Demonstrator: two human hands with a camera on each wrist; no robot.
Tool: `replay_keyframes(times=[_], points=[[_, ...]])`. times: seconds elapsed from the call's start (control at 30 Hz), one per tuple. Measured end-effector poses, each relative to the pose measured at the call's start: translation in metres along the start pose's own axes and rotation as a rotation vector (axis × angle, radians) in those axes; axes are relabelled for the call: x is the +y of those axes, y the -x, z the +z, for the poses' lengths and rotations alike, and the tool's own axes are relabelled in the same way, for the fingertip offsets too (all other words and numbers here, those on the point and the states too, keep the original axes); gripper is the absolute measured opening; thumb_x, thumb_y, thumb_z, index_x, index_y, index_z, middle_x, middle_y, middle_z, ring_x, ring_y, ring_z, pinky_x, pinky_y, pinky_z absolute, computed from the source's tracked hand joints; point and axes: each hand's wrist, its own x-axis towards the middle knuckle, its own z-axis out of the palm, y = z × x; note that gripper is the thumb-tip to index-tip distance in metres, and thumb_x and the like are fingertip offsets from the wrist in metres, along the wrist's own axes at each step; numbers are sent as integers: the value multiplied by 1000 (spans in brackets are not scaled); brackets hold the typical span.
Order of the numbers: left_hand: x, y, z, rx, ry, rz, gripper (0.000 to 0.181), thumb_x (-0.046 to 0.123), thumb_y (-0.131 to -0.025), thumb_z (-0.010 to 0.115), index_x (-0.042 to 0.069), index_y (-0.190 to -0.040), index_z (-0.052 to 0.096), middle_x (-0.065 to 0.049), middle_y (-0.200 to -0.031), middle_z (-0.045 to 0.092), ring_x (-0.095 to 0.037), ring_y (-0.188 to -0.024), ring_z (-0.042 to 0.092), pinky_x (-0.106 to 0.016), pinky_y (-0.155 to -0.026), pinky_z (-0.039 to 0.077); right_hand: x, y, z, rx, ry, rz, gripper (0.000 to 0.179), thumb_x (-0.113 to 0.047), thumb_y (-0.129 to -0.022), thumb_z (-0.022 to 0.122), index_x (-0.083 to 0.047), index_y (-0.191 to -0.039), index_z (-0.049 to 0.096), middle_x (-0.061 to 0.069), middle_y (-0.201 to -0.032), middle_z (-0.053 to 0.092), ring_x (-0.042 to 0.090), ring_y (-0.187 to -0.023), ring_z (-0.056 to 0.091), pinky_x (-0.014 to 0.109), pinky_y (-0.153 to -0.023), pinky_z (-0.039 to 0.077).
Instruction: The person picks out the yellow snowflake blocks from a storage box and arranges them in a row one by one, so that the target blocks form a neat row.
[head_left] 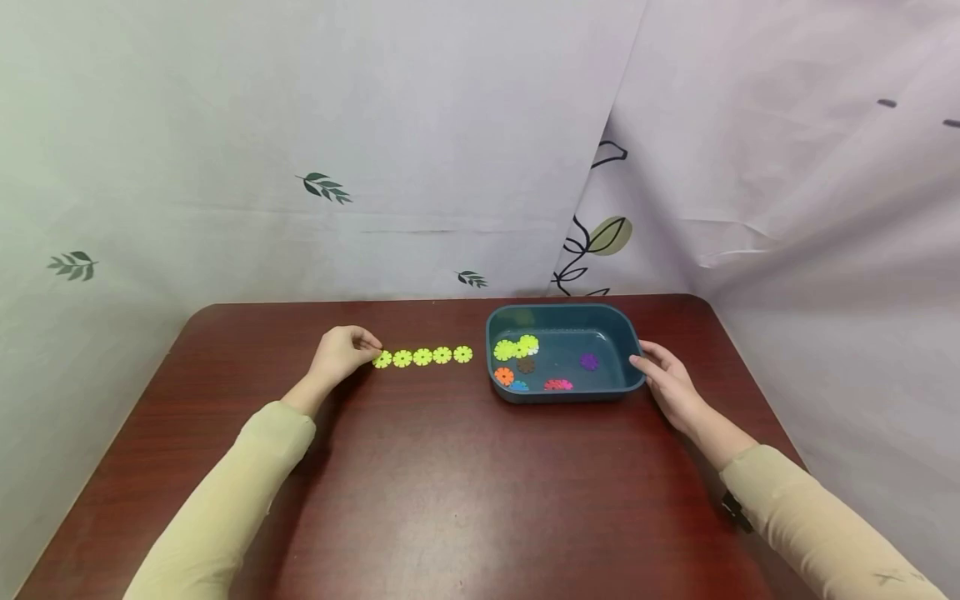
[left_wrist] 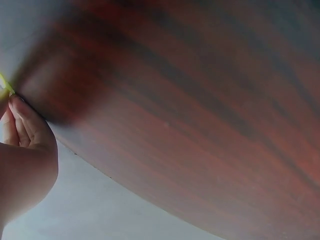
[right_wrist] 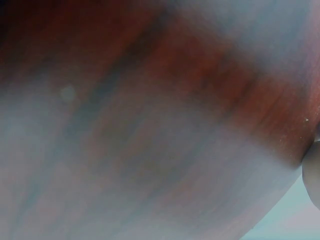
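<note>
Several yellow-green notched plastic discs (head_left: 423, 357) lie in a straight row on the table, left of a dark blue-grey plastic bin (head_left: 570, 397). At the row's left end, my left hand (head_left: 341, 354) pinches the last disc (head_left: 383, 359) between thumb and fingertips. In the left wrist view, a yellow edge (left_wrist: 7, 84) shows at those fingertips. My right hand (head_left: 670, 387) grips the bin's right end, thumb over the rim and fingers against the outer wall. Only a small part of that hand appears in the right wrist view.
Inside the bin lie more yellow-green discs (head_left: 506, 350), an orange one (head_left: 504, 377), a brown one (head_left: 526, 365), a purple one (head_left: 589, 362), plus blue, white, red and pink ones. The dark red-brown table (head_left: 480, 500) ends at a patterned wall cloth (head_left: 420, 167).
</note>
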Motion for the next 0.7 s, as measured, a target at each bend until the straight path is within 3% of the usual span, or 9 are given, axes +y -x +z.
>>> replay_keyframes(times=[0.47, 0.7], points=[[1, -1, 0, 12, 7, 4, 8, 9, -93, 77, 2, -97, 78, -16, -94, 78, -24, -85, 72, -32, -78, 55, -1, -1, 1, -3, -14, -10, 30, -10, -109, 58, -5, -137, 49, -13, -115, 68, -2, -101, 68, 12, -91, 55], [-2, -5, -4, 39, 56, -5, 13, 10, -94, 78, -1, -102, 80, -18, -97, 80, -6, -78, 69, -20, -72, 53, 0, -1, 0, -3, 0, -6, 33, -10, -109, 57, -3, -140, 46, -13, -115, 68, -2, -101, 68, 11, -91, 55]])
